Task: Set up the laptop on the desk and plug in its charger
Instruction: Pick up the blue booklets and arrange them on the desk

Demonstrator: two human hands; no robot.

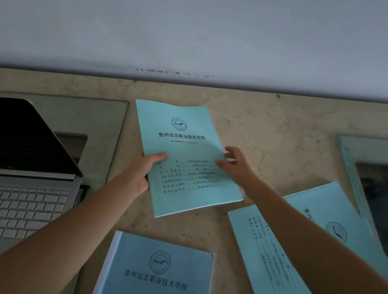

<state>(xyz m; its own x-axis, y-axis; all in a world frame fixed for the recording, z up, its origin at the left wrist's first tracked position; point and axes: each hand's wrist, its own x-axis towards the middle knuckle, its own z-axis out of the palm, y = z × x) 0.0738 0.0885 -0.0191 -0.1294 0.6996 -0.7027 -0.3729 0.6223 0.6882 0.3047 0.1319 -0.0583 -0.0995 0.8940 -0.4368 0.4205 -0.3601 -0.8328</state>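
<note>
The laptop (8,192) sits open on the table (279,135), its screen dark; no charger shows anywhere.

Just right of the laptop, both hands hold a pale blue booklet (183,145) a bit above the table. The left hand (145,172) pinches the edge nearest the laptop, with the thumb on the cover and the fingers hidden below. The right hand (235,166) grips the far edge; its thumb lies on the cover and its fingers (231,153) curl loosely at the rim.

A second booklet (157,282) lies right of the laptop's keys; a third booklet (285,252) lies tilted, further right again.

I think the hands are making room beside the laptop. The thin booklet may bend or slip, since only its edges are held. The left arm passes close to the laptop's right side, so a quick swing could bump the laptop or its screen. If the booklets stay spread out, the charger wire may have to cross them and snag.
</note>
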